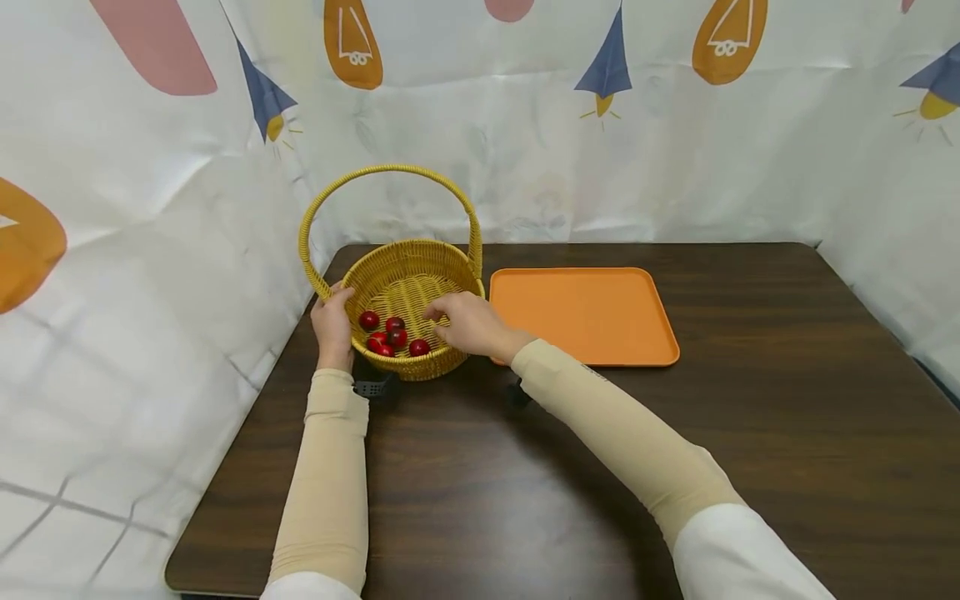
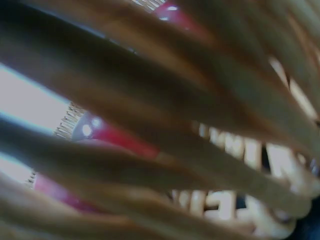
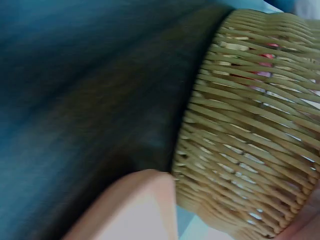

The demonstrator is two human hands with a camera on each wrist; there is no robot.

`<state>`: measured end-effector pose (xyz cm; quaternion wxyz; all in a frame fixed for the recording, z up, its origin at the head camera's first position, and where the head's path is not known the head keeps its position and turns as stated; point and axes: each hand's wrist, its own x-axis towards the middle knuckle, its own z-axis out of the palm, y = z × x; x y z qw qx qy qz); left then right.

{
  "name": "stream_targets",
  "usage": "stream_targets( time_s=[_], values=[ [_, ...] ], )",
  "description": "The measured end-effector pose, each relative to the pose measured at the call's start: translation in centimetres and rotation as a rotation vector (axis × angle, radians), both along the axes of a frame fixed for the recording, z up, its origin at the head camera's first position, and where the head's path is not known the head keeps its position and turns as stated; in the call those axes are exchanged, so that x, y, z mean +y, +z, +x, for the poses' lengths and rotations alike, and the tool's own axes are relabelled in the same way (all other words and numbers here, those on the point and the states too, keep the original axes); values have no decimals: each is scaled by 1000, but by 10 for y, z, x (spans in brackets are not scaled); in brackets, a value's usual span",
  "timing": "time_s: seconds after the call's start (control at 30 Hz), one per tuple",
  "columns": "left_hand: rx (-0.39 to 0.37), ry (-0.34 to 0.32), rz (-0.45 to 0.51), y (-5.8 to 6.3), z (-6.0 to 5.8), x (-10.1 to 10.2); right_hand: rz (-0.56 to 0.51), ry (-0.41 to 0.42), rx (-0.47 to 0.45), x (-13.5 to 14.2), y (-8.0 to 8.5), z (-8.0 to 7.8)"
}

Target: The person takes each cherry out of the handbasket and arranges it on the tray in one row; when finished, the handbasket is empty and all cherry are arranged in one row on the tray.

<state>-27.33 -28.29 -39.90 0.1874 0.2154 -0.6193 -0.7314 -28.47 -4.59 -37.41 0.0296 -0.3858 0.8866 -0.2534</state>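
A yellow wicker basket (image 1: pixel 412 255) with a tall arched handle (image 1: pixel 392 168) stands at the left of the table. Several glossy dark red round fruits (image 1: pixel 419 347) lie in its near left part. My left hand (image 1: pixel 332 329) grips the basket's left side by the handle's base. Over the right part of the basket reaches my right hand (image 1: pixel 474 323), its fingers loosely bent, with nothing visible between them. Close-up wicker strands (image 2: pixel 150 95) fill the left wrist view, red fruit (image 2: pixel 117 137) showing through. The right wrist view shows the basket's outer wall (image 3: pixel 250 120) beside part of the hand (image 3: pixel 135 210).
An orange rectangular tray (image 1: pixel 581 312) lies flat just right of the basket. Both rest on a dark wood table (image 1: pixel 465 483). A white patterned curtain (image 1: pixel 480 125) hangs behind the table and along its left side.
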Motion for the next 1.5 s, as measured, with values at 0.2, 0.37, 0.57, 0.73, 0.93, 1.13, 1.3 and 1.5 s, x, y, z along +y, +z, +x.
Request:
stream_targets(
  time_s=[0.2,0.37,0.57,0.73,0.93,1.13,1.3,1.5],
  values=[
    [7,-11,-20,2,-5,2,115,14,-69,-9,8,-6],
    [2,-4,-49,1,-4,0,163,93,-153,-22,9,-11],
    [-26,8,-60,2,1,0,205,103,-194,-35,5,-13],
    [-20,7,-68,2,0,2,228,72,-208,-37,4,-12],
    [-8,20,-49,1,-3,2,246,92,-200,-39,5,-13],
    [-23,16,-72,-5,-1,2,267,142,-211,-38,0,-14],
    [-19,3,-94,-6,-5,4,208,134,-200,-27,4,-14],
    [-31,4,-120,-1,0,-1,-33,131,-149,-11,10,-10]
  ],
)
